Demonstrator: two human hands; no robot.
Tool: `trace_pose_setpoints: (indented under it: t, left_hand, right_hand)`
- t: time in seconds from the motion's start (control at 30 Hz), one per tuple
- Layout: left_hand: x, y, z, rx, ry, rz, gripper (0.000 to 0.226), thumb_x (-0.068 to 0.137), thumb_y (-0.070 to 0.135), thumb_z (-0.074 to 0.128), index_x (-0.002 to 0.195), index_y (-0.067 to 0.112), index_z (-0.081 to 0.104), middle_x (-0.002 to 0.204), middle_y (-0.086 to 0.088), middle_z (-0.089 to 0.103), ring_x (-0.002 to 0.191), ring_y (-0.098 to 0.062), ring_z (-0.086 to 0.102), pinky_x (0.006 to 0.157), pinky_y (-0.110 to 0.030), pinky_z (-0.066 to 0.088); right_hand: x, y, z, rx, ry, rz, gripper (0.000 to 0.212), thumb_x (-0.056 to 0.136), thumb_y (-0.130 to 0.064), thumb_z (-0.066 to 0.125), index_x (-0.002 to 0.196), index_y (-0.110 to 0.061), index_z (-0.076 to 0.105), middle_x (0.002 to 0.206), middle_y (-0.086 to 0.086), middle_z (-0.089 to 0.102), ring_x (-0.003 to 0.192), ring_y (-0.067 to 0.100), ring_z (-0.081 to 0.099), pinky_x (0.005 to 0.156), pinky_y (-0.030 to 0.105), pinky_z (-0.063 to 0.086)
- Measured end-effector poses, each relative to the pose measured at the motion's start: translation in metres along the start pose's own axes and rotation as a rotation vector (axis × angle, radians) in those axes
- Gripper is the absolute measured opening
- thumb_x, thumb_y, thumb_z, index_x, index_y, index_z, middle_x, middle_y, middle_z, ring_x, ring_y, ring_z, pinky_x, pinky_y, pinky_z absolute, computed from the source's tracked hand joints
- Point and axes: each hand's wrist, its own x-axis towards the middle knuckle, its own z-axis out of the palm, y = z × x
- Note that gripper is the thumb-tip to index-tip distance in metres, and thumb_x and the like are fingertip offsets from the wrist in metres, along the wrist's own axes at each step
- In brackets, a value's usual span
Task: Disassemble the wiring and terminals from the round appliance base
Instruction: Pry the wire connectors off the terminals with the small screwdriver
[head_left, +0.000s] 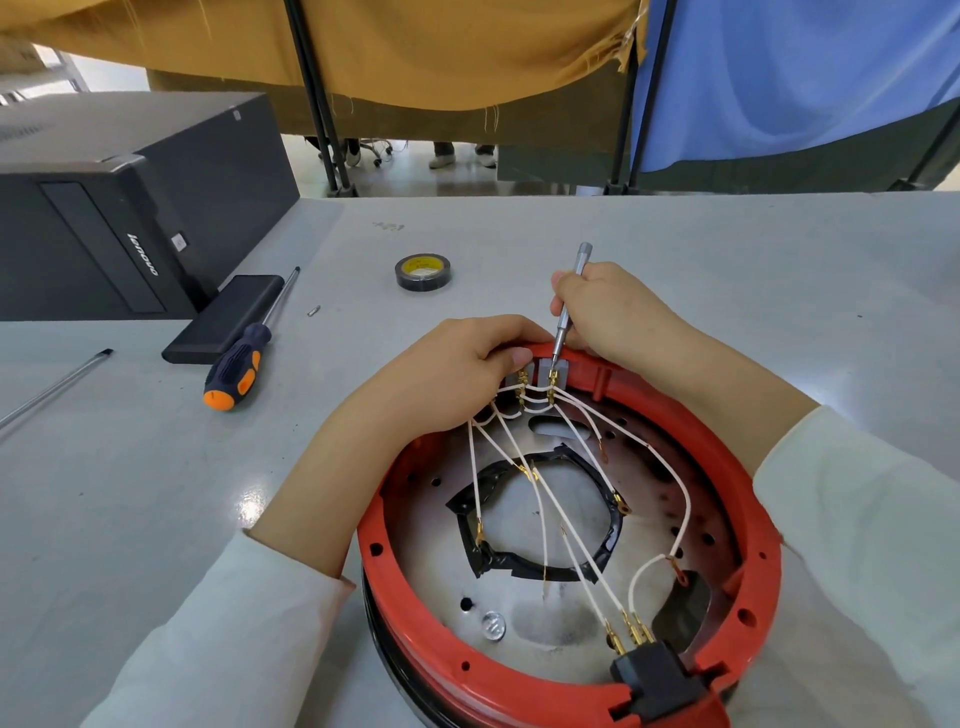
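Round red-rimmed appliance base (524, 675) w/ white wires (561, 540) sits nearest me, L hand (457, 364) gripping far rim beside grey terminal block (550, 370), R hand (613, 312) pinching slim silver screwdriver (569, 306) near-upright, tip down on it.

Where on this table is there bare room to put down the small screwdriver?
Bare table right of the tape roll, beyond the right hand. Also bare near left, before the orange-handled screwdriver. Crowded by the computer case and red base.
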Motion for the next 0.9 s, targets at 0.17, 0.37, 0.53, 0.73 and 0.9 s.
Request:
trace_pose_setpoints:
  t: [0.17, 0.37, 0.53, 0.73, 0.9]
  left_hand:
    - [0.0, 0.001, -0.001, 0.001, -0.002, -0.004, 0.029, 0.098, 0.02, 0.045, 0.116, 0.036, 0.06, 0.107, 0.008, 0.067, 0.096, -0.018, 0.061, 0.087, -0.031, 0.045]
    - [-0.001, 0.001, -0.002, -0.013, 0.002, 0.007, 0.028, 0.098, 0.02, 0.046, 0.117, 0.032, 0.061, 0.109, 0.014, 0.065, 0.1, -0.002, 0.055, 0.086, -0.012, 0.038]
    - [-0.001, 0.001, -0.002, -0.01, 0.0, 0.008, 0.027, 0.098, 0.02, 0.046, 0.118, 0.032, 0.061, 0.11, 0.014, 0.065, 0.102, -0.004, 0.056, 0.091, -0.019, 0.04]
    - [-0.001, 0.0, -0.002, -0.022, 0.01, 0.008, 0.027, 0.098, 0.021, 0.047, 0.117, 0.032, 0.062, 0.109, 0.013, 0.066, 0.1, -0.003, 0.056, 0.089, -0.016, 0.04]
    - [0.0, -0.003, -0.001, -0.014, 0.016, 0.013, 0.027, 0.097, 0.022, 0.048, 0.118, 0.034, 0.061, 0.109, 0.014, 0.066, 0.099, -0.003, 0.056, 0.084, -0.006, 0.035]
  right_hand:
    - [-0.001, -0.003, -0.001, -0.014, 0.018, 0.044, 0.032, 0.097, -0.023, 0.035, 0.068, -0.018, 0.049, 0.066, -0.003, 0.049, 0.057, 0.012, 0.046, 0.051, 0.022, 0.04]
    - [-0.025, -0.001, -0.006, 0.306, 0.169, -0.072, 0.029, 0.096, -0.03, 0.042, 0.072, -0.017, 0.052, 0.039, -0.011, 0.048, 0.04, 0.007, 0.045, 0.045, 0.022, 0.038]
    - [-0.037, 0.004, -0.011, 0.197, 0.209, -0.205, 0.033, 0.096, -0.043, 0.048, 0.071, -0.022, 0.05, 0.041, -0.019, 0.052, 0.04, 0.0, 0.047, 0.053, 0.018, 0.036]
    - [-0.037, 0.009, -0.006, 0.306, 0.27, -0.164, 0.022, 0.095, -0.033, 0.051, 0.078, -0.021, 0.046, 0.041, -0.004, 0.053, 0.035, 0.005, 0.044, 0.043, 0.014, 0.036]
    - [-0.036, 0.009, -0.008, 0.257, 0.299, -0.175, 0.033, 0.081, -0.022, 0.066, 0.056, -0.014, 0.045, 0.04, 0.0, 0.052, 0.037, 0.009, 0.043, 0.045, 0.018, 0.037]
